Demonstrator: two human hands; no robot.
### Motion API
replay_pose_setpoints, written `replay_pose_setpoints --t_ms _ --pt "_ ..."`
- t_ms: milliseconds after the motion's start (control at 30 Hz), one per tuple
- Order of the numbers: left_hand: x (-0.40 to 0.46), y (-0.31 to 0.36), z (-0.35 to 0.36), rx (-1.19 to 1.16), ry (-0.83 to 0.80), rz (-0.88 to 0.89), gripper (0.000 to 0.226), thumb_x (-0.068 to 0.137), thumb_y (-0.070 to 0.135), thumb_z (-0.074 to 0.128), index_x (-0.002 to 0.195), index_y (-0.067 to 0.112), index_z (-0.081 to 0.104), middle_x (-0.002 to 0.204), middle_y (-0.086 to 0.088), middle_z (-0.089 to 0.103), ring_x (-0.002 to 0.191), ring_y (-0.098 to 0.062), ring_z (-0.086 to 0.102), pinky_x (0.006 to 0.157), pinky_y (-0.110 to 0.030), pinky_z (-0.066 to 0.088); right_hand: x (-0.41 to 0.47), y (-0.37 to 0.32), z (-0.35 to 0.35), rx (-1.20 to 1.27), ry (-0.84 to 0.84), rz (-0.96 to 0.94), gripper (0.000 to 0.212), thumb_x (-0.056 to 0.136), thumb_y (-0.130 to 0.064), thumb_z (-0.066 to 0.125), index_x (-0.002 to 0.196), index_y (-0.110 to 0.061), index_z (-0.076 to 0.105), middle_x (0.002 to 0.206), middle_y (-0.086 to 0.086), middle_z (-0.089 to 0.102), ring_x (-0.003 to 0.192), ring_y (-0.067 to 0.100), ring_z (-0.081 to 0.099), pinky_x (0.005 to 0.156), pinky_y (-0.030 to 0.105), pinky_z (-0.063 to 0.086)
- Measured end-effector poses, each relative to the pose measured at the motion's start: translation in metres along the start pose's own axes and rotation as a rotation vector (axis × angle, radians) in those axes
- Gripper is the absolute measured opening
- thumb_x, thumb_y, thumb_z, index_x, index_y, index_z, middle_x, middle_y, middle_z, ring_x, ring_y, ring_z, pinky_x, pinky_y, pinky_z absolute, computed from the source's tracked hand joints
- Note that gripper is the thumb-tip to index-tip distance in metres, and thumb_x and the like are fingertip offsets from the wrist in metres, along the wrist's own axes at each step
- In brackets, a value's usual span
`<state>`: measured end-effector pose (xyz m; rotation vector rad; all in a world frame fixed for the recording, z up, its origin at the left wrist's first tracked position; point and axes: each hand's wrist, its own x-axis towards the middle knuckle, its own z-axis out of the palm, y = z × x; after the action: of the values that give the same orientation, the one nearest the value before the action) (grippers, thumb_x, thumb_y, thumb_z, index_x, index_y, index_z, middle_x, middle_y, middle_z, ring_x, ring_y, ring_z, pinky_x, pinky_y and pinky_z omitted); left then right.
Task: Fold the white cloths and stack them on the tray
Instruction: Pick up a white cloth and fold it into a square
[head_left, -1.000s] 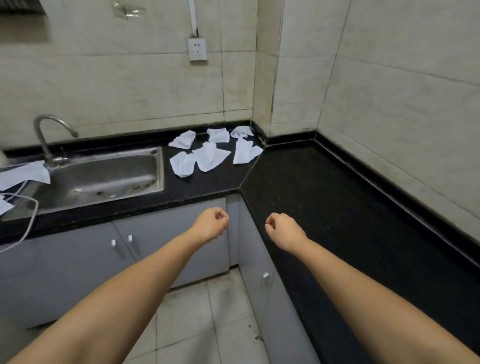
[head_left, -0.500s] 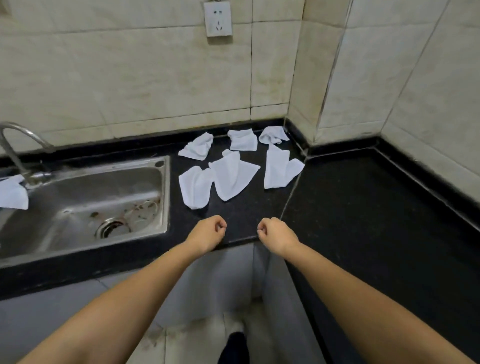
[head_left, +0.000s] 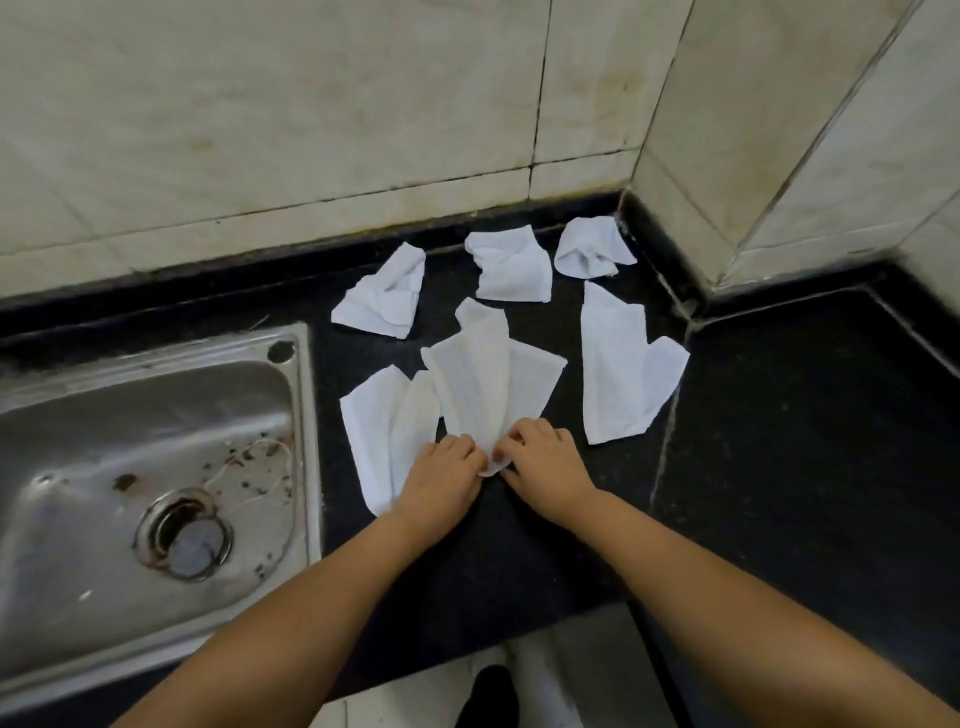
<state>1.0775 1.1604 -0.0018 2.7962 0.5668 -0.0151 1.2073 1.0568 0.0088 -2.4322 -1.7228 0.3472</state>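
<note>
Six white cloths lie crumpled on the black counter (head_left: 779, 467), in the corner between the metal sink (head_left: 156, 467) and the tiled wall (head_left: 311, 104). Both hands meet at the near tip of the middle cloth (head_left: 488, 384). The left hand (head_left: 441, 480) has its fingers curled onto the cloth's bottom edge, and the right hand (head_left: 545, 467) pinches the same tip from the other side. The left hand also rests over part of the left cloth (head_left: 384, 426), which touches the middle one. Off to the right lies the long cloth (head_left: 618, 374), and three smaller bunched ones sit near the wall: the back left cloth (head_left: 384, 301), the back middle cloth (head_left: 511, 265) and the corner cloth (head_left: 592, 247). No tray shows in this view, so I cannot tell where the stack will go. None of the cloths looks folded yet, so the job seems to be just starting. The cloths look thin, soft and very light. They will flop and wrinkle, not stay stiff. A good way is likely to hold two corners, one in each hand, pull the cloth flat on the counter, and then fold it over. The counter looks smooth, so a cloth may slide when it is pushed.
</note>
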Motion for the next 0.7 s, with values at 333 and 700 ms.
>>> replay_pose_setpoints --t_ms 333,700 --pt "0.033 0.029 -0.064 -0.523 0.205 -0.080 0.012 0.090 0.021 0.057 0.089 0.010 0.060 0.081 -0.004 0.063 0.075 -0.016 0.056 0.072 -0.030 0.044 -0.009 0.006 -0.060 0.424 0.234 0.155 0.019 0.096 -0.023 0.050 0.090 -0.011 0.064 0.085 0.003 0.066 0.079 0.019 0.058 0.073 0.025 0.039" --pt "0.065 0.091 -0.105 -0.814 0.105 -0.075 0.025 0.090 0.018 0.057 0.078 -0.004 0.061 0.071 -0.007 0.054 0.066 -0.014 0.048 0.059 -0.024 0.036 -0.110 0.070 -0.190 0.955 0.752 0.385 0.018 0.098 -0.020 0.048 0.092 -0.022 0.066 0.084 -0.005 0.064 0.072 -0.004 0.057 0.067 0.015 0.046"
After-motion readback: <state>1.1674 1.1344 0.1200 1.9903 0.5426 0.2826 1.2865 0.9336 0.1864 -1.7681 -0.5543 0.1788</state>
